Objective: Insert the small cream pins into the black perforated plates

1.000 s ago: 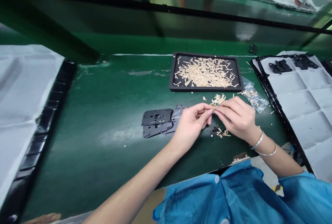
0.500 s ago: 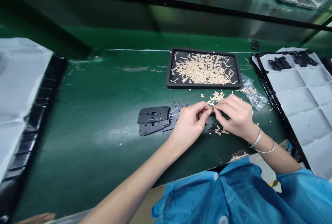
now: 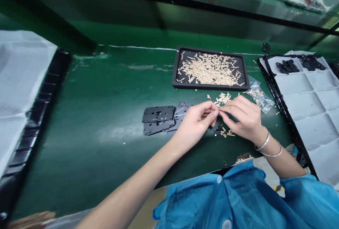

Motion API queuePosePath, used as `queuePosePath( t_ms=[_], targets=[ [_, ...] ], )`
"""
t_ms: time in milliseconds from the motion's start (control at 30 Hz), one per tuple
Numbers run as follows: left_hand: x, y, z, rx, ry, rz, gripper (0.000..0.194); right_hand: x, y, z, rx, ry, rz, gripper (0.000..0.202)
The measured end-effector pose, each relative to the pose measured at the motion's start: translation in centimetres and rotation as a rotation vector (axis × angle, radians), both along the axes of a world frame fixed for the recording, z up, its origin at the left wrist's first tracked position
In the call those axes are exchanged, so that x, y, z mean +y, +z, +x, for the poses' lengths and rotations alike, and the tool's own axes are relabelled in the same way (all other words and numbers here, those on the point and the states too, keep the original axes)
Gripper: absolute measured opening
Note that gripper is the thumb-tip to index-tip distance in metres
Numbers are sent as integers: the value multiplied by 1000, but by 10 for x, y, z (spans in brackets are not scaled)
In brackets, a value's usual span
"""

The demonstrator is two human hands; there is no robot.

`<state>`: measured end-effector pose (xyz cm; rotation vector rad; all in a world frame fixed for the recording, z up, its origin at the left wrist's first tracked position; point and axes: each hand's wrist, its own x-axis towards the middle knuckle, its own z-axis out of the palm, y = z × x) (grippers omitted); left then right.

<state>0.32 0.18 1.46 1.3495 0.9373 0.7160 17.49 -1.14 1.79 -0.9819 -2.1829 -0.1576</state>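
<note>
My left hand [image 3: 200, 117] and my right hand [image 3: 242, 116] meet fingertip to fingertip above the green bench. Each is closed in a pinch; whatever lies between the fingertips is too small and covered to name. Left of my left hand lie several flat black plates with cut-outs [image 3: 158, 119], partly overlapping. Just behind the fingers is a small heap of cream-coloured strips [image 3: 223, 98]. Below them, on the bench, more strips [image 3: 227, 132] lie beside small black pieces [image 3: 218, 130].
A black tray [image 3: 175, 77] full of cream strips stands at the back. Right of it lies a clear plastic bag [image 3: 261, 96] with strips. A white compartment tray [image 3: 299, 103] with black parts is at the right, another white-lined tray [image 3: 16, 91] at the left.
The fingertips have come closer together, and the small yellowish bit seen between them is now covered. The view has shifted slightly; the things on the bench lie as before.
</note>
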Motion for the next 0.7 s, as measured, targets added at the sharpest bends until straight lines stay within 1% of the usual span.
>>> queuePosePath(
  t_ms=[100,233,333,400,467,533,567,700],
  targets=[
    [-2,2,1,59,0,61,19,-2,-1,-3,-9,-30,6,13],
    [-1,2,-1,52,14,55,18,2,1,4,125,-107,-17,13],
    [2,1,-2,6,32,1,16,8,-1,14,188,-192,-49,14],
    [4,-1,-2,-48,25,-59,19,11,-4,18,149,-220,-83,19],
    [4,-2,-2,-116,2,-131,23,14,-7,19,103,-234,-97,20],
    [5,-3,-2,-191,-39,-212,26,13,-6,18,113,-216,-95,14],
    [5,-3,-2,-228,-68,-257,27,12,-5,17,137,-182,-97,11],
    [7,1,-4,-352,-180,-415,30,5,7,10,199,16,-111,8]
  ],
)
